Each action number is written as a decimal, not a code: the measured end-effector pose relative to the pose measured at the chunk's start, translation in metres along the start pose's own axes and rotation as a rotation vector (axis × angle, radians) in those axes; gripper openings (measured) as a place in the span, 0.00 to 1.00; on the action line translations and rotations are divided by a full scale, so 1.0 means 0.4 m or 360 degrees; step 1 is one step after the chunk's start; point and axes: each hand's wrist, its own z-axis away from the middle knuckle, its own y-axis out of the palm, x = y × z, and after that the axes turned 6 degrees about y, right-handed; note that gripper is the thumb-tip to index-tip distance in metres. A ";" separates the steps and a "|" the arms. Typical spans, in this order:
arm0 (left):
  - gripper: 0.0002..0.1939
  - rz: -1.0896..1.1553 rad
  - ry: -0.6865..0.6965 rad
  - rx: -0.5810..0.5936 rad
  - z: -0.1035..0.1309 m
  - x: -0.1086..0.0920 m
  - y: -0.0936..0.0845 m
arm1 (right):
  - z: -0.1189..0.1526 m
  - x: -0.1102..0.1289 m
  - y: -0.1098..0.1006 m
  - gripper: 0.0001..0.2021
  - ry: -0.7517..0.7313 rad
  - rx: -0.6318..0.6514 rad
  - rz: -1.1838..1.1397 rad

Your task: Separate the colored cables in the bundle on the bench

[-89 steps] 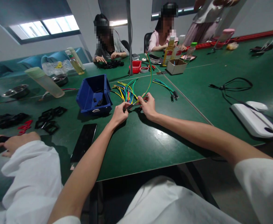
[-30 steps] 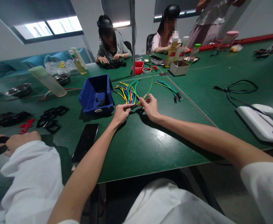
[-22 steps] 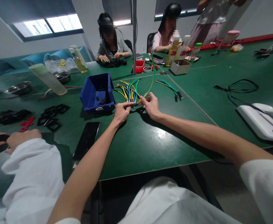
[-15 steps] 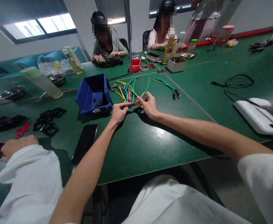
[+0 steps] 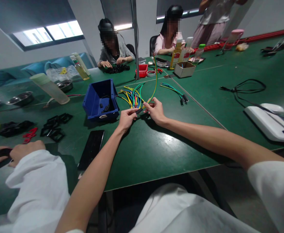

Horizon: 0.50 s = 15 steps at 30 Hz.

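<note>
Between the fingers of my left hand (image 5: 127,119) is a small black connector housing (image 5: 139,111). My right hand (image 5: 156,111), closed in a pinch, grips a green-yellow wire (image 5: 156,77) that arcs upward above the table; its lower end meets the housing, though how far it sits inside I cannot tell. Just behind my hands lies a bundle of loose yellow, blue and green wires (image 5: 131,96). A blue bin (image 5: 88,108) holding several black housings stands left of the bundle. To the right rest several wires with black connectors fitted (image 5: 173,90).
A black phone (image 5: 91,150) lies by my left forearm. At far left, a co-worker's hand and white sleeve (image 5: 38,181) are near black frames (image 5: 56,126) and red parts (image 5: 30,134). A metal pole (image 5: 136,42) rises behind the wires. A white device (image 5: 265,124) with cable lies right.
The black housing shows more clearly between my hands, its right end tipped slightly upward. My left fingers have shifted slightly on it. The whole view has moved a little.
</note>
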 end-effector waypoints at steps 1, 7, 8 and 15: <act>0.17 -0.0003 -0.0001 0.0006 -0.001 0.000 -0.001 | -0.001 -0.002 0.000 0.21 0.0001 -0.0001 0.0009; 0.17 0.0021 0.0002 0.0045 -0.002 -0.002 -0.005 | -0.004 -0.009 -0.002 0.20 -0.0028 -0.0008 0.0037; 0.17 0.0028 0.0008 0.0052 -0.002 -0.003 -0.005 | -0.003 -0.009 -0.002 0.20 -0.0035 -0.0012 0.0039; 0.17 0.0046 0.0011 0.0074 -0.002 -0.009 -0.001 | 0.000 -0.003 -0.001 0.19 -0.0037 -0.0016 0.0065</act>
